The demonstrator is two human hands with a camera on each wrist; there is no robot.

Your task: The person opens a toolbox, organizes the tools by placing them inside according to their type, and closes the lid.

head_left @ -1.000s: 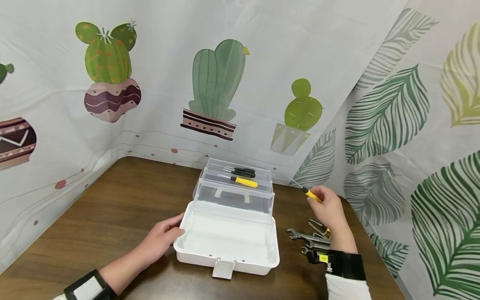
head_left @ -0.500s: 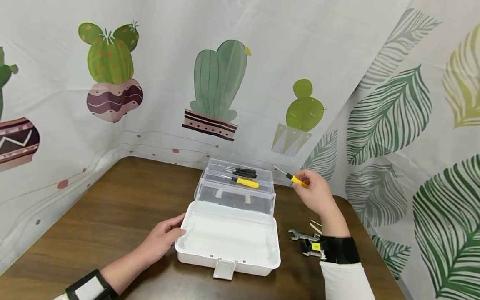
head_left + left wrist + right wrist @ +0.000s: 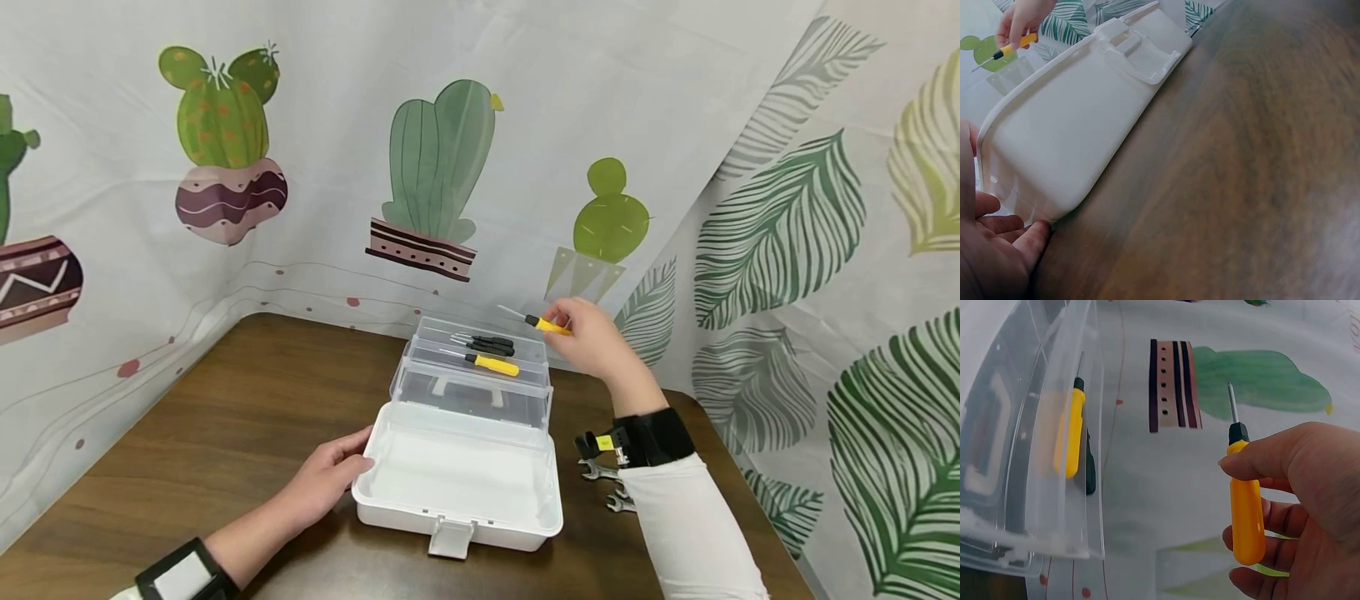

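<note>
Between the thumb and fingers of my right hand (image 3: 588,337) is a yellow-handled screwdriver (image 3: 1247,519), its shaft pointing up and left in the head view. This hand hovers above the right side of the clear plastic tray (image 3: 420,387) at the back of the opened white toolbox (image 3: 397,515). In that tray lie another yellow screwdriver (image 3: 497,365) and several black-handled screwdrivers (image 3: 491,343). My left hand (image 3: 326,477) grips the toolbox's left side, thumb at the rim and fingers against the outer wall. The white lower compartment holds nothing.
Several metal wrenches (image 3: 597,471) lie on the brown wooden table (image 3: 300,375) right of the toolbox, partly hidden by my right forearm. The toolbox's latch (image 3: 452,537) hangs down in front. A patterned cloth (image 3: 322,125) stands behind the table.
My right hand has carried the yellow screwdriver leftward and up, from above the wrenches to beside the clear tray. My left hand stays on the toolbox.
</note>
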